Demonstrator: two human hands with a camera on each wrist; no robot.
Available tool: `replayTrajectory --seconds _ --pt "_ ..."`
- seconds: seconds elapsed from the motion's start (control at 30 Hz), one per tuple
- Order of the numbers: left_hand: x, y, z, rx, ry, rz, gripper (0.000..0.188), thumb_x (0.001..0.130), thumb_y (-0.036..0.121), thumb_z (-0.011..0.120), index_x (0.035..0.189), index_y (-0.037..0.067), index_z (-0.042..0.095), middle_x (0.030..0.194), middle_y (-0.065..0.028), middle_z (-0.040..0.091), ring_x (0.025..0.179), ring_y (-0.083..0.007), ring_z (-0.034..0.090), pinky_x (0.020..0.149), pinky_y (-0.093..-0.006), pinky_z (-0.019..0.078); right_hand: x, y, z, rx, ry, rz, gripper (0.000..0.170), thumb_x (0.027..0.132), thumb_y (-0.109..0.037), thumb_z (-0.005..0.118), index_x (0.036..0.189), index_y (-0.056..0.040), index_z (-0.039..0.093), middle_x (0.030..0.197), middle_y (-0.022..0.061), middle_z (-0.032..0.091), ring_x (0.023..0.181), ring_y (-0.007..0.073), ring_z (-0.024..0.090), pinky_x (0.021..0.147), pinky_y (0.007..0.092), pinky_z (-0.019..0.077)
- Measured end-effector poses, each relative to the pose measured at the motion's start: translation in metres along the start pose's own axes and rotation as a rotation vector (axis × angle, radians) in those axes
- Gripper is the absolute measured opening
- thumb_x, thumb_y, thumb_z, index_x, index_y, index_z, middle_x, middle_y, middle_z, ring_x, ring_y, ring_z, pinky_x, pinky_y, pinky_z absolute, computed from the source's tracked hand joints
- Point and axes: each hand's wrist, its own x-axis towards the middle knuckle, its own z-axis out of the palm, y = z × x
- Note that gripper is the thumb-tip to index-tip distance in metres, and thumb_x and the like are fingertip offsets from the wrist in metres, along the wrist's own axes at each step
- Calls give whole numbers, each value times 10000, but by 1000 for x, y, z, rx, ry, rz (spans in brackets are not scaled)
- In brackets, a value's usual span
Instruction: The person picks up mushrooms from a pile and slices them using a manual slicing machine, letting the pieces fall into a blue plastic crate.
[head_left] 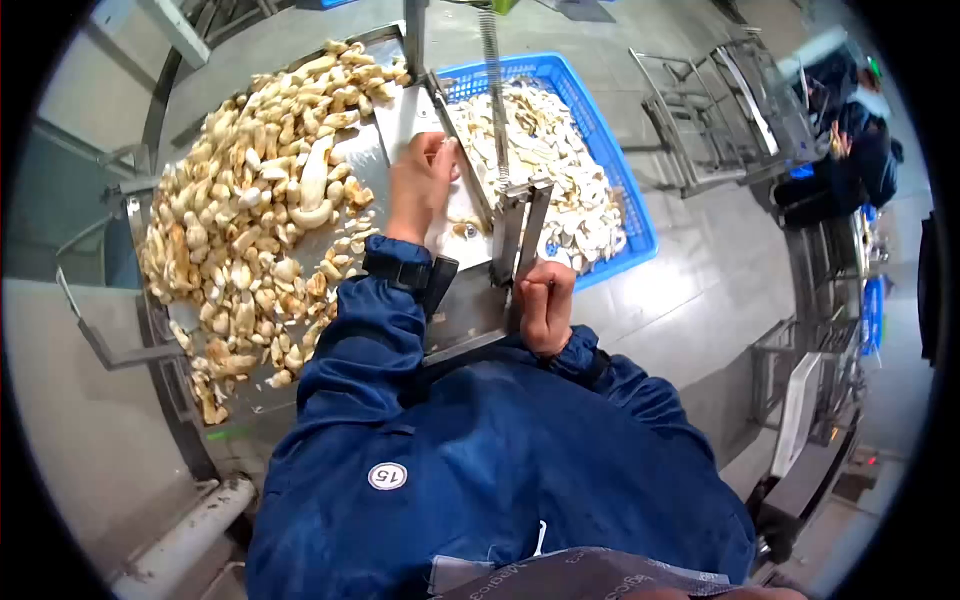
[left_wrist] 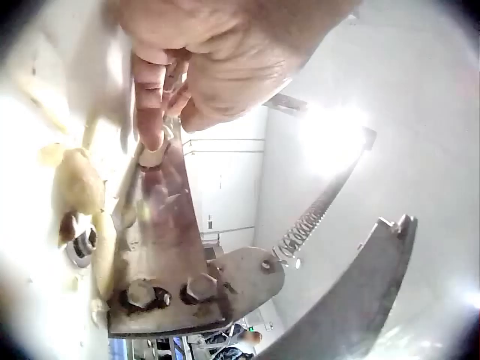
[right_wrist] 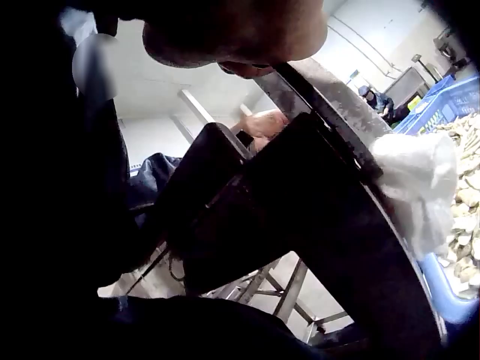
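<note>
My left hand (head_left: 425, 185) is at the cutter's white board, close beside its long metal edge (head_left: 462, 150). In the left wrist view its fingertips pinch a pale mushroom piece (left_wrist: 153, 156) against the upright metal plate (left_wrist: 161, 217). The curved blade (left_wrist: 345, 292) stands raised, apart from that plate, and a coil spring (left_wrist: 304, 225) rises beside it. My right hand (head_left: 547, 308) grips the near end of the cutter's lever (head_left: 535, 225), fingers curled round it. A mushroom scrap (left_wrist: 81, 180) lies by a bolt on the board.
Left of the cutter, a large heap of whole mushrooms (head_left: 240, 210) covers the metal table (head_left: 372, 165). To the right stands a blue basket (head_left: 640, 215) of sliced mushrooms (head_left: 560, 160). Metal racks (head_left: 700, 120) stand farther right, with another person (head_left: 855, 160) beyond them.
</note>
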Motion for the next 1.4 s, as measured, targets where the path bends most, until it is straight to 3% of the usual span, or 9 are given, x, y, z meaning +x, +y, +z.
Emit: replayTrajectory --seconds 0.1,0.3,0.37,0.47,0.6,0.9,1.1,1.23,1.4 --pt "8 -1 8 14 9 21 525 886 230 692 1235 -114 504 943 -148 679 722 -155 679 639 -261 556 -3 2 -1 38 -17 -17 139 961 -28 506 1096 -39 478 776 63 511 619 129 437 579 270 373" --pt "21 -18 17 2 52 176 335 841 80 687 1139 -19 568 921 -75 626 766 -128 617 654 -263 516 11 -9 -10 -2 -104 -46 182 919 -28 577 1087 -55 513 863 131 591 696 273 586 621 339 466" --pt "13 22 21 244 61 263 395 827 54 693 1184 -22 541 955 -66 623 832 -152 614 698 -264 524 13 -11 -11 -4 -112 -47 179 915 -33 584 1080 -58 518 868 131 601 703 288 601 618 347 475" --pt "9 42 15 68 -85 419 520 814 83 735 1277 2 513 1035 -87 611 923 -169 620 719 -292 543 16 -10 -12 -15 -121 -77 193 901 -26 596 1076 -64 527 876 142 617 714 331 617 609 369 489" --pt "4 46 -52 622 78 400 417 824 114 724 1214 25 603 1094 -118 625 908 -170 646 745 -312 532 17 -8 -13 9 -129 -101 222 889 -21 604 1090 -79 532 853 137 620 677 340 612 578 377 480" --pt "-61 36 -207 847 437 118 254 887 188 661 1062 6 686 955 -126 704 828 -195 672 746 -306 524 11 11 -8 71 -102 -201 202 927 0 554 1111 -27 474 732 111 545 598 207 494 549 321 395" --pt "-45 33 -189 949 430 165 189 849 124 653 1024 62 688 938 -145 661 872 -301 639 779 -399 499 2 16 -8 39 -96 -147 158 969 -32 505 1121 -31 465 760 71 492 592 126 419 550 264 351" --pt "-24 42 -175 1233 517 466 155 855 120 642 1001 86 682 966 -124 634 955 -304 578 815 -399 476 1 16 -7 4 -76 -140 140 985 -51 481 1120 -34 447 758 67 492 604 115 423 560 261 362" --pt "25 51 -166 1174 351 404 261 890 171 635 1123 54 650 1043 -131 638 1026 -291 564 914 -381 453 3 9 0 2 -34 -109 132 999 -61 437 1126 -33 420 739 57 490 602 111 444 555 247 381"
